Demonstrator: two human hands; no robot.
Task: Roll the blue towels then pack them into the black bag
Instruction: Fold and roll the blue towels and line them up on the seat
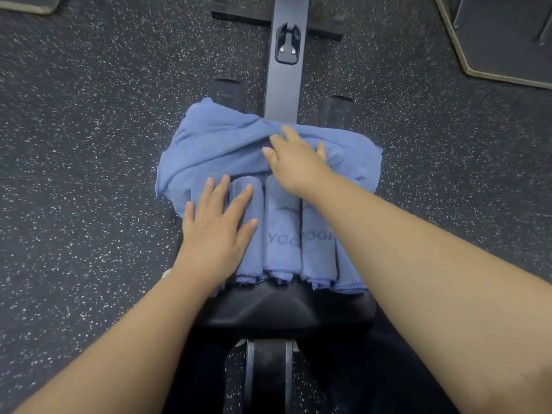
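The left hand (219, 231) lies flat with straight, spread fingers on the leftmost of the rolled towels (283, 234); it presses and holds nothing. The right hand (294, 161) reaches further forward onto the loose towel (227, 138), its fingers bent over a fold of cloth, and it seems to gather or pinch that fold.

The towels are soft, light and limp, so I judge they will sag and unroll if taken by one corner. It is better to take a roll around its middle with the whole hand, and the loose one by its edge or a bunched fold.

The rolls lie side by side on the black padded tabletop (283, 309), under the left palm and beneath the right wrist. The loose towel lies just beyond the left fingertips, under the right hand. The black bag is not in view.
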